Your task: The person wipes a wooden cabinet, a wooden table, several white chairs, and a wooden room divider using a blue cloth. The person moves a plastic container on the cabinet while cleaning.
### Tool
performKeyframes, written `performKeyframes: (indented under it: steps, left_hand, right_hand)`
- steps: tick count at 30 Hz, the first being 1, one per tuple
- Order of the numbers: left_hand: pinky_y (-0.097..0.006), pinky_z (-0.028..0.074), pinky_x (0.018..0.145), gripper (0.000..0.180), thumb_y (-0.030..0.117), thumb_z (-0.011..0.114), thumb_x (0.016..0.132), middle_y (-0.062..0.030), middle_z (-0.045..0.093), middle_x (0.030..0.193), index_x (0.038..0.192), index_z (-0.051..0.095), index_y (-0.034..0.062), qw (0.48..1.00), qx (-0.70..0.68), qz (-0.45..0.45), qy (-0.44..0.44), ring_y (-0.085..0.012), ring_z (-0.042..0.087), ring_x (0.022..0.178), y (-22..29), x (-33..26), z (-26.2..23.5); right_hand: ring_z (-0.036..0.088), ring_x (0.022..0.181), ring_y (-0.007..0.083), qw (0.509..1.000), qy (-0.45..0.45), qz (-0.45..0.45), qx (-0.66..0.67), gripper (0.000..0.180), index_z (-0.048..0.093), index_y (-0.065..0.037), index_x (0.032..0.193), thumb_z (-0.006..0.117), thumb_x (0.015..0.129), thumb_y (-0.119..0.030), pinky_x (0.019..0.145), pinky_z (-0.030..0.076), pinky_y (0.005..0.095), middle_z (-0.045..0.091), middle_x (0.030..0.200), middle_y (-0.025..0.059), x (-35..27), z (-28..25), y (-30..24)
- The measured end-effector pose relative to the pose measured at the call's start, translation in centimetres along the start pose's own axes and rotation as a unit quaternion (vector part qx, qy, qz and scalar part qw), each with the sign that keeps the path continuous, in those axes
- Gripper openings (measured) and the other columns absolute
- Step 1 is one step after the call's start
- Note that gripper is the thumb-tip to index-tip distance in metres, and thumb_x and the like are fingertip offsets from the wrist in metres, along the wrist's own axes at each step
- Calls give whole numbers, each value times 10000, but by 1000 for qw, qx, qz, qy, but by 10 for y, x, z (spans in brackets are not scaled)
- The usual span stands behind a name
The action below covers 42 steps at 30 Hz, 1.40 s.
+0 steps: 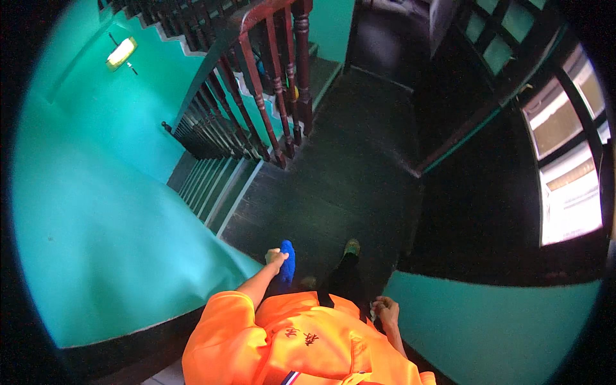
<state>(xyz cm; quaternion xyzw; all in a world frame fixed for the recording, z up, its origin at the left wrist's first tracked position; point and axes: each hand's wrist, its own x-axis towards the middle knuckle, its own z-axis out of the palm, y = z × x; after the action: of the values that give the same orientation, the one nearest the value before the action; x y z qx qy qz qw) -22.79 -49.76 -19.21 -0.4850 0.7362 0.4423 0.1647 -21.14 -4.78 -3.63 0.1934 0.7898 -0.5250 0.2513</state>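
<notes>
One blue cloth point(287, 262), left hand point(275, 256).

- Blue cloth point(287, 261): soft, matt fabric.
- Orange jacket point(289, 343): smooth cloth with a slight sheen.
- Banister point(256, 77): turned wood, dark glossy varnish.
- Landing floor point(346, 173): dark, worn, matt.
- Walls point(109, 218): smooth teal paint, semi-gloss.

Open dark landing point(346, 173) ahead; wooden banister point(269, 96) and teal wall point(96, 212) leftward.

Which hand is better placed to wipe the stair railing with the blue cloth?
Probably the left hand: it already grips the blue cloth and is on the same side as the railing. The right hand hangs by the hip, holding something small and pale.
</notes>
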Motion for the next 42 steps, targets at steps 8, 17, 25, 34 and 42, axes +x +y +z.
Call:
performKeyframes:
  steps: [8,17,25,34,42]
  left_hand:
    - [-358,515,721,275,200,778,748,-81,721,876,946,714,20,987,-136,39,81,-181,657,751,142,3,14]
    - [-355,500,844,336,179,735,812,-87,683,986,1084,663,-3,875,-453,86,-150,-200,640,897,302,-26,17]
    - [-376,493,921,325,164,630,913,-111,644,1139,1187,598,-7,794,-535,82,-277,-222,623,1002,424,-30,-37]
    - [-280,482,855,375,256,684,879,-58,671,1063,1152,644,2,889,-300,235,-255,-124,608,925,557,68,-56]
    - [-334,482,883,380,295,680,857,-153,654,1170,1097,668,0,903,-108,361,-208,-247,639,1029,671,166,-11]
  right_hand:
    - [655,726,173,993,-96,-67,1,304,605,80,1123,509,857,-30,645,539,292,685,869,135,153,-30,-139]
    - [661,774,161,975,-212,-62,-8,376,565,8,1229,589,899,-172,705,530,290,696,948,100,268,-40,-268]
    - [544,1198,273,882,-412,22,228,615,446,-71,1396,548,946,-477,1026,419,460,575,1306,133,323,81,-400]
    - [506,1248,301,764,-377,148,501,559,520,-60,1330,430,970,-477,1104,343,482,543,1369,123,394,135,-494]
    - [425,1333,326,794,-273,114,531,679,398,-95,1447,482,939,-538,1141,272,513,441,1470,122,490,91,-550]
